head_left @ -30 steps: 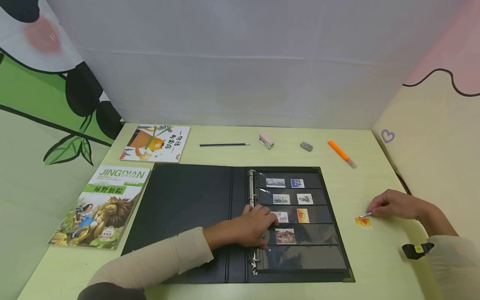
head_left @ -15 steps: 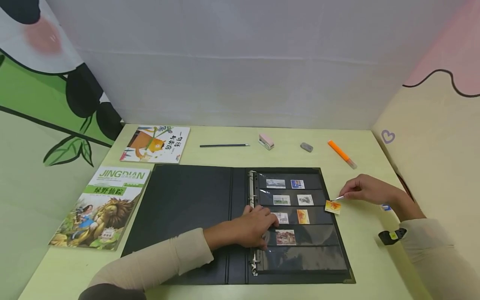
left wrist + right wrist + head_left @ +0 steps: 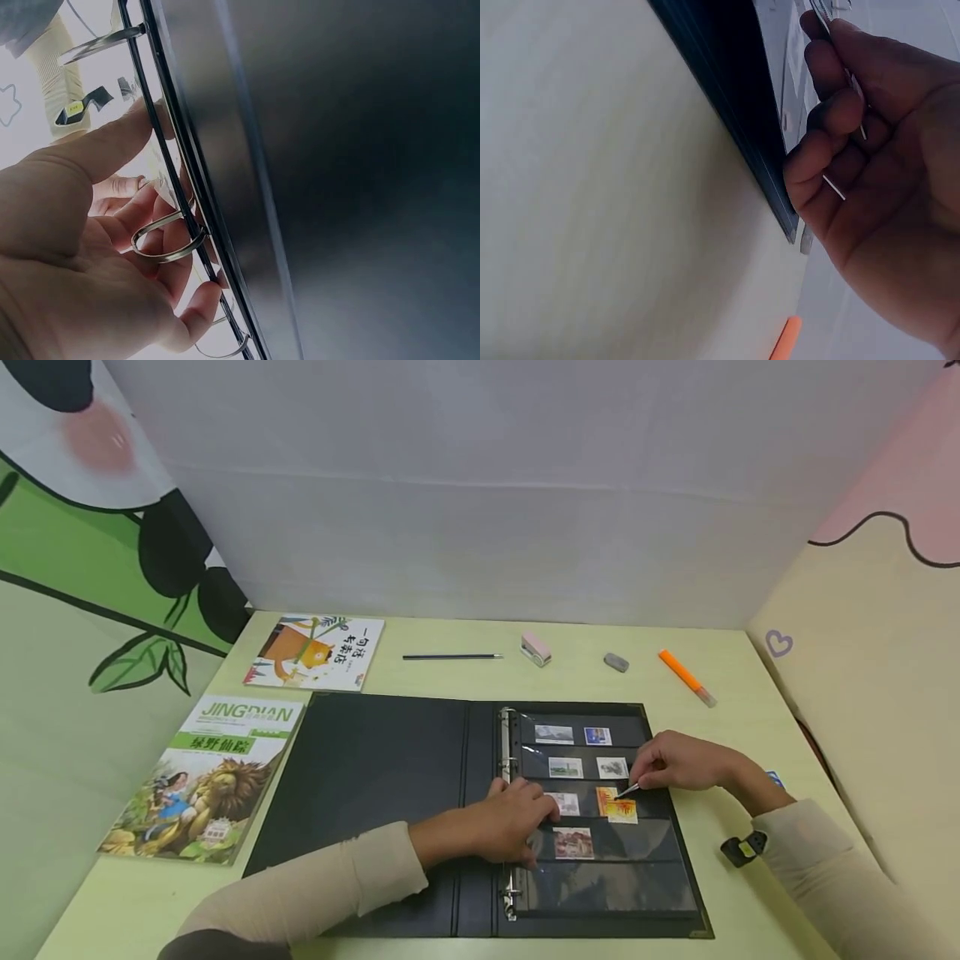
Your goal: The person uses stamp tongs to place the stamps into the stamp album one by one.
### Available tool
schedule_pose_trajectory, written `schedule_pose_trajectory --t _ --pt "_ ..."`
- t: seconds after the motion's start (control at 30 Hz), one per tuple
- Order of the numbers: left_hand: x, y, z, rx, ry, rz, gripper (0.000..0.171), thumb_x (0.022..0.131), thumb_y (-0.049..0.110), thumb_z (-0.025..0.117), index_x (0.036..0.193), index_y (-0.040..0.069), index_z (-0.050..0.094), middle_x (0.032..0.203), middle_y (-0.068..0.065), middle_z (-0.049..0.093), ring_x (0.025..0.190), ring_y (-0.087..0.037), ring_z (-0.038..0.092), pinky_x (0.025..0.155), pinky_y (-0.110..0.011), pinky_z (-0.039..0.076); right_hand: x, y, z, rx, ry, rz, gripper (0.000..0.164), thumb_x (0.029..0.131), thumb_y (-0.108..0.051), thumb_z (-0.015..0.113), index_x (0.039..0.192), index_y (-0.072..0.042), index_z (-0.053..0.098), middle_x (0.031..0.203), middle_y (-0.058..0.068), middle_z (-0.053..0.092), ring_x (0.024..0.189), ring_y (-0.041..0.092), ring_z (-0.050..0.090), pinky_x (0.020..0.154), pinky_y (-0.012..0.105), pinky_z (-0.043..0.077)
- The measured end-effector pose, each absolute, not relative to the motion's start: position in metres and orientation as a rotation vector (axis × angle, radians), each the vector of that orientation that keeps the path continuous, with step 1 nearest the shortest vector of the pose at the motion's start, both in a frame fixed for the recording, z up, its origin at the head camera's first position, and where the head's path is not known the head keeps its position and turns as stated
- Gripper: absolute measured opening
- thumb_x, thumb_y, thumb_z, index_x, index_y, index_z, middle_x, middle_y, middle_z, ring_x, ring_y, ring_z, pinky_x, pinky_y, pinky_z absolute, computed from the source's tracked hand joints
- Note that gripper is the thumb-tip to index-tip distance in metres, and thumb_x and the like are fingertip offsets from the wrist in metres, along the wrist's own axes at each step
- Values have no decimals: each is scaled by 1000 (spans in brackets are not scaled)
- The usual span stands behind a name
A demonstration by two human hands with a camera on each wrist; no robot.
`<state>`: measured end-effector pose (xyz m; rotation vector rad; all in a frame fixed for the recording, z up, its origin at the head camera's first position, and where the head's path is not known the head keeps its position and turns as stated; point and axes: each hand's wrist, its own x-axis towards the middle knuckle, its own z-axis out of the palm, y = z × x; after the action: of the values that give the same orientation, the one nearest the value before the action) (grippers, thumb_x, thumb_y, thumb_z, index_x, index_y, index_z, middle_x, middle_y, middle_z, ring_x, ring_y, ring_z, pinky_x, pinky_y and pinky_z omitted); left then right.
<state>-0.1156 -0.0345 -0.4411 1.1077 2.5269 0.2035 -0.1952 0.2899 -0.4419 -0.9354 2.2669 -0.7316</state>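
Observation:
A black ring-binder stamp album [image 3: 382, 768] lies open, its right page [image 3: 607, 887] holding several stamps in clear strips. My left hand [image 3: 510, 822] rests on the page's left edge beside the metal rings [image 3: 506, 760]; the left wrist view shows that hand [image 3: 97, 247] close to a ring [image 3: 169, 238]. My right hand [image 3: 682, 762] pinches metal tweezers [image 3: 628, 790], also visible in the right wrist view in the hand [image 3: 900, 172]. At the tweezers' tip is a yellow-orange stamp [image 3: 622, 812], overlapping a red-orange stamp [image 3: 602, 802] in the third row.
Two picture books [image 3: 206, 777] lie left of the album. Behind it are a dark pencil-like stick [image 3: 452, 657], a pink stapler [image 3: 536, 649], a grey eraser [image 3: 617, 662] and an orange marker [image 3: 686, 677]. A blue stamp [image 3: 776, 778] shows partly behind the right wrist.
My right hand has carried the yellow-orange stamp with the tweezers leftward from the table to over the album's third row. The left hand has stayed on the page.

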Motion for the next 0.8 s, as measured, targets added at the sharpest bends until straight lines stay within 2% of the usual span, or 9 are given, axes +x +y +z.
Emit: schedule_pose_trajectory --t 0.8 --pt "-116 -34 -441 1092 2520 190 57 74 43 80 122 31 51 121 9 52 108 -11 42 84 -33 27 -172 279 -438 -962 2155 -654 13 89 -15 66 93 -24 74 82 -11 65 69 -2 52 62 18 44"
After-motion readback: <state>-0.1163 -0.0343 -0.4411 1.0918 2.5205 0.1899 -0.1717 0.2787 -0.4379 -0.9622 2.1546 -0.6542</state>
